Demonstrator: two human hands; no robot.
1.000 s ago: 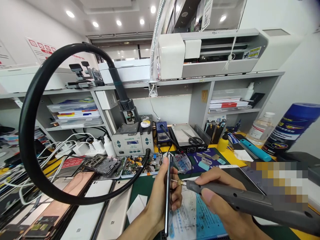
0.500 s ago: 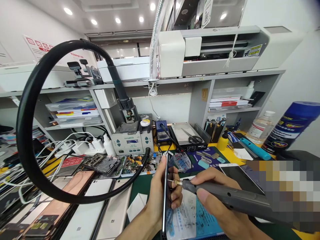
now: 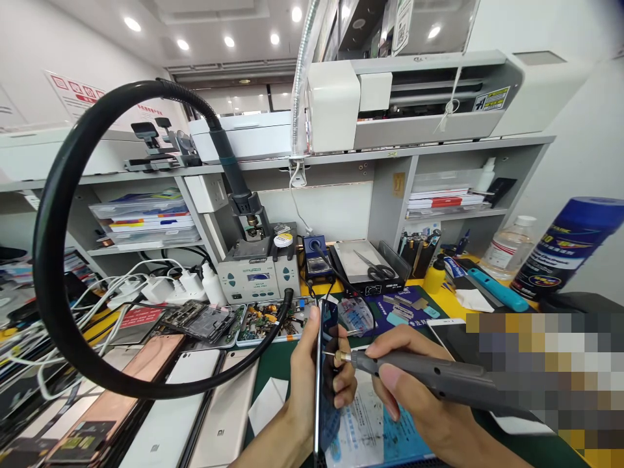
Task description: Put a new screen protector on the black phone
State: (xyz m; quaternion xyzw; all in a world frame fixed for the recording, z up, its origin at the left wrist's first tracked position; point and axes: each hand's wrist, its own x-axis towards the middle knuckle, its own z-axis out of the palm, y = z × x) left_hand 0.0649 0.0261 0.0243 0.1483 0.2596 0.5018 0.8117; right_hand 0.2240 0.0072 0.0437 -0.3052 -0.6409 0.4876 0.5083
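Observation:
My left hand (image 3: 301, 380) holds a smartphone (image 3: 331, 406) on its long edge, thumb along one side and fingers curled round the other. Its dark, glossy face is turned to the right and seen at a steep angle. In my right hand (image 3: 429, 403) is a thick grey pen-shaped tool (image 3: 429, 372) with a brass collar and a thin metal rod at its end. The rod points left at the glossy face; whether it touches the glass I cannot tell. Below both hands lies a stained blue-and-white mat (image 3: 363, 422).
Several phones, among them a white phone (image 3: 170, 409), lie at left beneath a looping black hose (image 3: 41, 253). Behind stand a hot-air station (image 3: 253, 279) and a tray of small parts (image 3: 268, 322). A spray can (image 3: 565, 247) and a clear bottle (image 3: 507, 250) stand at right.
The smartphone has turned slightly, so more of its dark face shows. The pen-shaped tool's tip has shifted a little left, and my right hand's lower fingers have come into view.

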